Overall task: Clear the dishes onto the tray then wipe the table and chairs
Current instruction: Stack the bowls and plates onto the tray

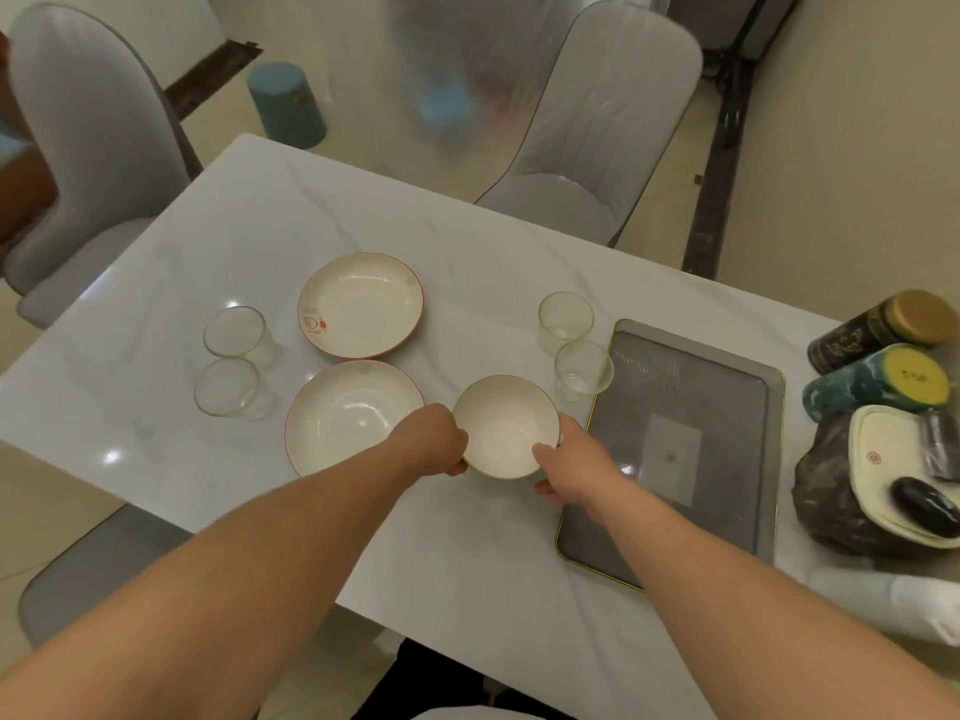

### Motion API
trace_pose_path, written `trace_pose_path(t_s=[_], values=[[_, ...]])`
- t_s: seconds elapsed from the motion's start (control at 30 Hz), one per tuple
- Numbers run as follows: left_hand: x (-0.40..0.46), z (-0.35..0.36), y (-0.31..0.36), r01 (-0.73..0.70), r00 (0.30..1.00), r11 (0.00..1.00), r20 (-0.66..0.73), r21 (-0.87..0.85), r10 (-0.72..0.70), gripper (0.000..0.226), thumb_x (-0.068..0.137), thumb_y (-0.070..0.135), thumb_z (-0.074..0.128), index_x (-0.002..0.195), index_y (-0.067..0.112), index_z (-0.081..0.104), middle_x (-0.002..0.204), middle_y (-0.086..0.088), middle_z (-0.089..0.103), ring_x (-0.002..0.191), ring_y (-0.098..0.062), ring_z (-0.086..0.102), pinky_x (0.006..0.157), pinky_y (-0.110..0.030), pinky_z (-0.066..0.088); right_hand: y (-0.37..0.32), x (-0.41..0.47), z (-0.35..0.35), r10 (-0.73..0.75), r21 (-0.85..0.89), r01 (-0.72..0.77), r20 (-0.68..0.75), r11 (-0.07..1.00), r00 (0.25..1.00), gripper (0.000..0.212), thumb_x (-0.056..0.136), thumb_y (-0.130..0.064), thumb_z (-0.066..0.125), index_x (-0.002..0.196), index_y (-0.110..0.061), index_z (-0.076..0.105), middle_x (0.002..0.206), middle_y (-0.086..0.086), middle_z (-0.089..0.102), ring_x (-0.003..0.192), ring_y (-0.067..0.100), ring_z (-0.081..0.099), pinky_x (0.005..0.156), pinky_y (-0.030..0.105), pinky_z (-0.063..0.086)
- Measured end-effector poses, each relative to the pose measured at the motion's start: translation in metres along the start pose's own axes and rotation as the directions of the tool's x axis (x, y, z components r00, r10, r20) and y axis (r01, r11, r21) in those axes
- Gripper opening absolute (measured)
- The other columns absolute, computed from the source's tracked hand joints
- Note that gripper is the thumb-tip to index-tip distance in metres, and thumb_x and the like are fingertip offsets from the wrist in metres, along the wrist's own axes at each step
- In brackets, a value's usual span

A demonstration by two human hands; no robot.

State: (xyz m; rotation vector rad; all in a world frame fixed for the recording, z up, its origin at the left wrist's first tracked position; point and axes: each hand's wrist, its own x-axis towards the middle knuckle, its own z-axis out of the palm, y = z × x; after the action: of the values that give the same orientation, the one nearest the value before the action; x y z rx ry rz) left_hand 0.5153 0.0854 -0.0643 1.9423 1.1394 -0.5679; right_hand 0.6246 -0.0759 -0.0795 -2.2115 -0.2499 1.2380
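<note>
A small white bowl (503, 423) sits near the middle of the white marble table (218, 241). My left hand (434, 441) grips its left rim and my right hand (574, 462) grips its right rim. Left of it stands a larger white bowl (343, 413), with a red-rimmed plate (361, 304) behind that. Two glasses (236, 337) (228, 389) stand at the left. Two more glasses (565, 319) (582, 368) stand beside the grey tray (727, 387), which lies empty on the right.
Two lying tins (883, 330) (878, 381), a dark bag (826, 491) with a cream lidded box (893, 459) and a white roll (883, 597) crowd the table's right end. Grey chairs stand at far left (78, 122), far side (597, 122) and near left (93, 569). A blue stool (285, 103) is on the floor.
</note>
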Motion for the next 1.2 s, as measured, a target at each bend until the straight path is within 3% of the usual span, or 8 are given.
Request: trace_pose_path(t_s=[0.17,0.27,0.4,0.6,0.7,0.9,1.03,1.2], values=[[0.006,-0.002,-0.012,-0.032,0.999,0.997,0.014,0.063,0.031,0.031,0.1,0.022,0.05,0.079,0.006,0.067,0.063,0.001,0.068,0.052,-0.009,0.064,0.048,-0.02,0.047,-0.004,0.006,0.004,0.003,-0.096,-0.005,-0.021,0.995,1.0,0.046,0.099,-0.022,0.051,0.144,-0.023,0.041,0.12,0.007,0.059,0.096,0.033,0.071,0.065,0.037,0.062],[0.006,-0.004,-0.02,-0.076,0.994,0.994,0.078,0.082,0.07,0.029,0.101,0.016,0.049,0.095,-0.001,0.071,0.089,-0.006,0.078,0.081,-0.021,0.074,0.08,-0.034,0.058,-0.005,0.008,0.006,0.002,-0.172,-0.009,-0.041,0.985,0.999,0.047,0.097,-0.024,0.054,0.142,-0.02,0.04,0.123,0.009,0.061,0.097,0.033,0.071,0.083,0.047,0.061],[0.011,-0.017,-0.035,-0.053,0.998,0.997,-0.028,0.049,0.054,0.035,0.101,0.033,0.047,0.097,0.006,0.068,0.092,-0.008,0.076,0.081,-0.024,0.073,0.078,-0.037,0.06,-0.014,0.01,0.011,-0.04,-0.364,-0.008,-0.124,0.932,0.991,0.056,0.097,-0.025,0.056,0.146,-0.008,0.036,0.139,0.016,0.052,0.122,0.035,0.055,0.092,0.036,0.048],[0.021,-0.051,-0.07,0.012,0.985,0.992,-0.171,0.124,0.01,0.035,0.103,0.031,0.045,0.127,0.007,0.055,0.12,-0.008,0.064,0.109,-0.026,0.06,0.088,-0.032,0.045,-0.046,0.007,0.035,-0.325,-0.629,0.142,-0.187,0.764,0.927,0.058,0.092,-0.025,0.052,0.148,-0.018,0.036,0.151,0.005,0.04,0.143,0.032,0.03,0.114,0.043,0.029],[0.032,-0.068,-0.083,0.044,0.975,0.996,-0.221,0.084,-0.024,0.036,0.1,0.023,0.045,0.127,0.003,0.059,0.117,-0.01,0.064,0.106,-0.026,0.061,0.08,-0.03,0.043,-0.059,0.01,0.05,-0.444,-0.723,0.221,-0.131,0.654,0.886,0.06,0.095,-0.029,0.05,0.152,-0.024,0.034,0.161,0.0,0.027,0.153,0.028,0.012,0.122,0.048,0.011],[0.053,-0.096,-0.109,0.113,0.953,0.993,-0.285,0.035,-0.098,0.041,0.095,0.022,0.046,0.134,0.01,0.051,0.128,-0.012,0.057,0.112,-0.032,0.057,0.088,-0.037,0.05,-0.1,0.028,0.084,-0.541,-0.658,0.393,-0.026,0.642,0.841,0.049,0.097,-0.028,0.047,0.146,-0.024,0.046,0.132,0.0,0.061,0.131,0.024,0.049,0.122,0.05,0.019],[0.066,-0.101,-0.129,0.187,0.956,0.982,-0.237,0.024,-0.176,0.038,0.093,0.021,0.049,0.128,0.008,0.047,0.123,-0.014,0.056,0.11,-0.035,0.058,0.091,-0.043,0.053,-0.122,0.039,0.097,-0.424,-0.66,0.356,0.063,0.661,0.903,0.047,0.1,-0.027,0.043,0.147,-0.026,0.039,0.123,0.0,0.067,0.121,0.024,0.059,0.124,0.05,0.01],[0.078,-0.096,-0.163,0.225,0.957,0.974,-0.191,0.022,-0.217,0.03,0.098,0.019,0.052,0.124,0.005,0.051,0.12,-0.013,0.061,0.095,-0.026,0.057,0.075,-0.033,0.044,-0.135,0.057,0.111,-0.225,-0.751,0.246,0.132,0.613,0.965,0.054,0.094,-0.024,0.043,0.148,-0.025,0.036,0.103,-0.002,0.063,0.111,0.026,0.061,0.123,0.056,0.007]])
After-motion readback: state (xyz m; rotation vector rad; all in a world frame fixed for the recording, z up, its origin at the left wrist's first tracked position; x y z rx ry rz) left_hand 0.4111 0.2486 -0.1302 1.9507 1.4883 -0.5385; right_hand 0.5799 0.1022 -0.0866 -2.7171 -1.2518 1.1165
